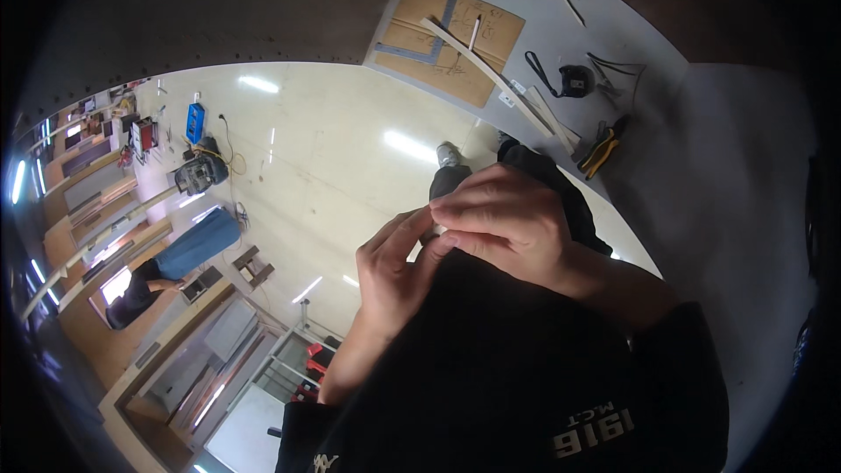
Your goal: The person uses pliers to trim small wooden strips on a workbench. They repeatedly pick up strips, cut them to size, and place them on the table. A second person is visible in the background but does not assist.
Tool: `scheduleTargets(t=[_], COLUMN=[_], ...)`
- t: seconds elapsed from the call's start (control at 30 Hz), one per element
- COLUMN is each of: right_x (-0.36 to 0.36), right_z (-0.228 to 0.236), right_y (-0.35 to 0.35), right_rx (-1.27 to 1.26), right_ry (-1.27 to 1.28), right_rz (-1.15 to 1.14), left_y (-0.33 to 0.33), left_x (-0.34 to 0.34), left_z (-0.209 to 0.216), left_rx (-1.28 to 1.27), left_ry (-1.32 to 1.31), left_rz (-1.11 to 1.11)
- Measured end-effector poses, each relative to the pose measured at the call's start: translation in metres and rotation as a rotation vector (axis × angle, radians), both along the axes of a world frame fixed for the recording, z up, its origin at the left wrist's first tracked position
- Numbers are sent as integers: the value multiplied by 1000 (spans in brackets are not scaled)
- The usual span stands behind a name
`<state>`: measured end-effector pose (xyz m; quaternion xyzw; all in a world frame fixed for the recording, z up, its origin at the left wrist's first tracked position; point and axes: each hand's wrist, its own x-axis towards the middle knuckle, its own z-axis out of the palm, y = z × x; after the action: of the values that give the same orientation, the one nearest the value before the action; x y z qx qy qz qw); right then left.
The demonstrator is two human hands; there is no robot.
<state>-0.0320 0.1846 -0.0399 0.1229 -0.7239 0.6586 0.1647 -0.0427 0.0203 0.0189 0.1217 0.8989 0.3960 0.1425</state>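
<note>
My two hands meet in the middle of the view, just above my black top (526, 368). My left hand (394, 273) pinches a small pale piece (434, 234) between thumb and fingers. My right hand (504, 221) curls over the same piece from the other side, fingertips touching it. The piece is mostly hidden by the fingers, so I cannot tell what kind of thing it is. Both forearms come in from below; the right one wears a black sleeve.
A grey worktop (701, 166) carries a cardboard sheet (455, 39), a metal square (448, 9), a long wooden strip (491, 74), a black tape measure (574, 79) and yellow-handled pliers (603, 149). Another person (171, 258) bends over on the shiny floor near a power saw (200, 173).
</note>
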Motion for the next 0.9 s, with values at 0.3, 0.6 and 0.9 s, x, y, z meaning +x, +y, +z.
scheduleTargets(t=[0.3, 0.6, 0.9], right_x=[-4, -3, -5], right_z=[2, -4, 0], right_y=[2, 0, 7], right_rx=[-50, -101, -313], right_ry=[14, -80, -45], right_rz=[-36, -23, 232], left_y=[-3, 2, -24], left_x=[-1, -6, -10], left_z=[-4, -4, -13], left_rx=[59, -43, 835], left_ry=[-154, -80, -892], left_rz=[97, -12, -131])
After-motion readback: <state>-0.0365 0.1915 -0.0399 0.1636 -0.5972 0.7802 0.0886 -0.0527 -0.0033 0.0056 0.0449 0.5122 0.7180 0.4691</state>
